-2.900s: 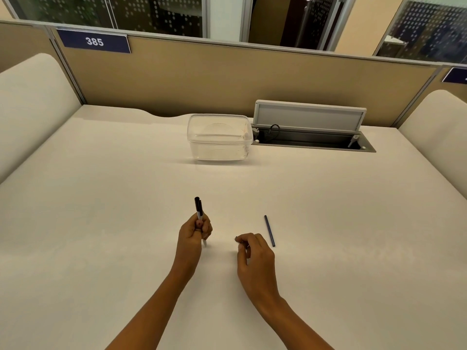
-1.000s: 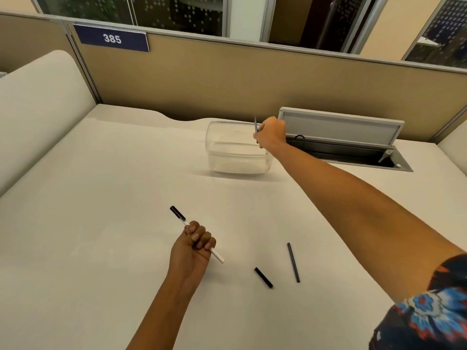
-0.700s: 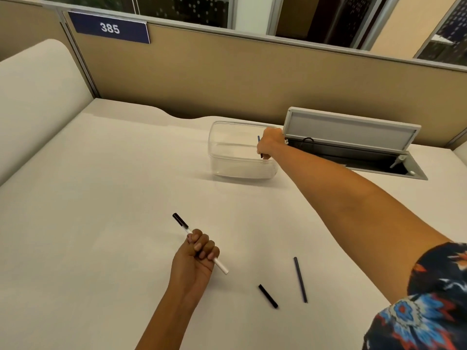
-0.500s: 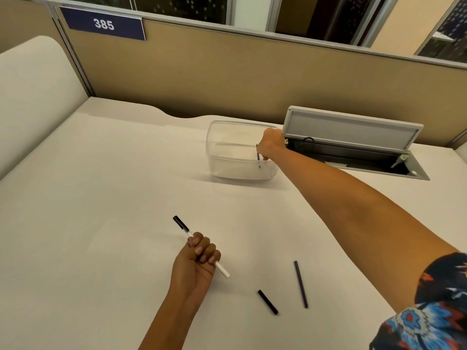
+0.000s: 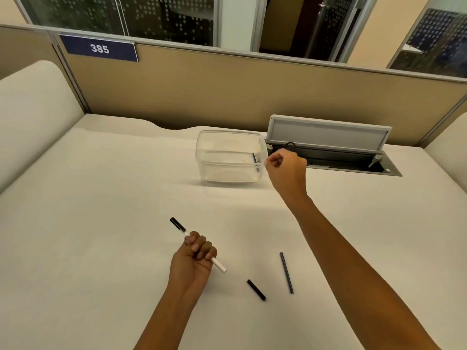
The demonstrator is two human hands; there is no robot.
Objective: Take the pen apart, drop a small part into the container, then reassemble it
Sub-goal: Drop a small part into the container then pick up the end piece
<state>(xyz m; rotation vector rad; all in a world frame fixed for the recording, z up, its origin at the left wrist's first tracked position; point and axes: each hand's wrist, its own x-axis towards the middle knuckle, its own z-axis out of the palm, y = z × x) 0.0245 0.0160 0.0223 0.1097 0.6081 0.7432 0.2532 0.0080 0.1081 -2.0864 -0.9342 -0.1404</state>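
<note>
My left hand (image 5: 193,258) is closed around the white pen barrel (image 5: 219,265), whose black end (image 5: 177,224) sticks out up and to the left. A clear plastic container (image 5: 228,157) stands at the back of the desk; a thin dark pen part (image 5: 255,160) leans inside against its right wall. My right hand (image 5: 286,170) hovers just right of the container with curled fingers and nothing in them. On the desk in front lie a short black cap (image 5: 256,289) and a thin dark rod (image 5: 286,272).
An open grey cable hatch (image 5: 328,137) with its lid raised sits behind my right hand. A tan partition (image 5: 227,97) with a "385" sign closes off the back. Padded cream panels flank the desk on both sides.
My right hand let go of the thin dark part inside the container and pulled back out to the right of it. My left hand kept its hold on the barrel.
</note>
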